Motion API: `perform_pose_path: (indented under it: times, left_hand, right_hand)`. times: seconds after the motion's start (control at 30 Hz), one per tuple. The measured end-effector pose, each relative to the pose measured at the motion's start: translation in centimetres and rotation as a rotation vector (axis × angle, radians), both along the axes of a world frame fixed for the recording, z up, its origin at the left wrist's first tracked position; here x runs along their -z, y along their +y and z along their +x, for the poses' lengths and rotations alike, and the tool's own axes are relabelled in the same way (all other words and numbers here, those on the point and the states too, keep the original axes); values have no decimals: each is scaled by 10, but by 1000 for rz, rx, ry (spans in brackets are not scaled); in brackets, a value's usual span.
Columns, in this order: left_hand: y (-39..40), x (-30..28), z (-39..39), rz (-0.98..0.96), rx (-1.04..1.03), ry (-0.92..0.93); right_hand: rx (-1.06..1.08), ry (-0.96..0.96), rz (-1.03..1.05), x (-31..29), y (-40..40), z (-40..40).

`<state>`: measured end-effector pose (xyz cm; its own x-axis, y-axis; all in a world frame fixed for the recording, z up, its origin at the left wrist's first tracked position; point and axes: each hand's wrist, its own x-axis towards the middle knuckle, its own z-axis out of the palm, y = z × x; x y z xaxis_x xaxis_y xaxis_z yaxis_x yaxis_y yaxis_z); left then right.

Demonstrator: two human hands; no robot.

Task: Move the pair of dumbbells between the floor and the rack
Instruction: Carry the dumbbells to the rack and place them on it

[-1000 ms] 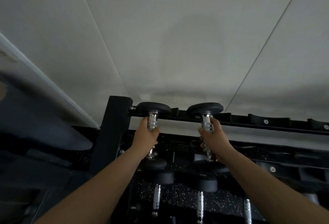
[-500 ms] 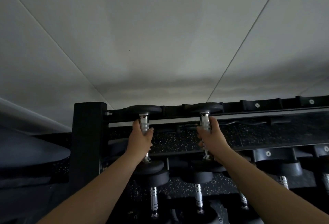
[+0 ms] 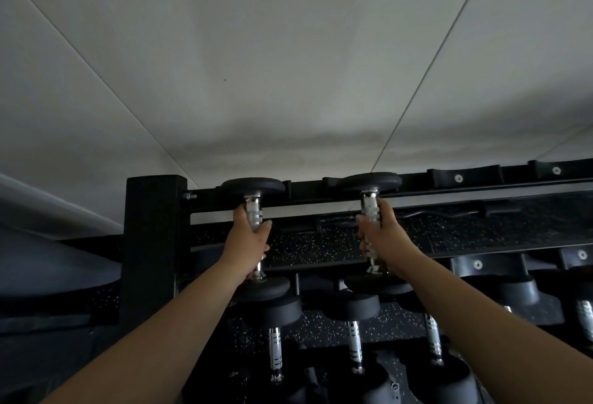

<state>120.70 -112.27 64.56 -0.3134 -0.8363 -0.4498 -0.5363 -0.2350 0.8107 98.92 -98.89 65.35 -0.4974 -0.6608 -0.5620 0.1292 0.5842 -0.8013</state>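
Two small dumbbells with black round heads and chrome handles lie across the top tier of a black rack [image 3: 154, 243]. My left hand [image 3: 247, 240] is wrapped around the handle of the left dumbbell [image 3: 253, 188]. My right hand [image 3: 383, 240] is wrapped around the handle of the right dumbbell [image 3: 372, 182]. The far heads of both rest at the rack's back rail [image 3: 321, 192]; the near heads sit at the front rail, below my wrists.
Several more dumbbells [image 3: 354, 336] lie on the lower tier below my arms. Black saddle cradles [image 3: 462, 177] line the top rail to the right. The rack's upright post stands at the left. A pale panelled wall [image 3: 288, 67] rises behind. Speckled black flooring shows through the rack.
Both hands keep their grip on the dumbbell handles at the top tier. The view has shifted slightly; the hands and dumbbells hold the same place on the rack.
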Motion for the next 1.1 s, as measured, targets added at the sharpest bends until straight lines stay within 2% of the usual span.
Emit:
perform_pose_path:
  times: [0.13,0.33,0.5,0.73,1.1]
  left_hand:
    - [1,-1,5,-29,21,-40]
    - [5,-8,14,-78,85,-126]
    - [10,-18,13,-104,103,-145]
    - [20,-21,22,-82,148,-164]
    - [24,-27,33,-130,156,-190]
  right_hand:
    - [-7,12,3,-5,0,1]
    - [-59,183,123,-14,2,0]
    - [-118,227,164,-20,7,2]
    - [-225,284,189,-24,21,5]
    - [-224,378,121,-26,28,1]
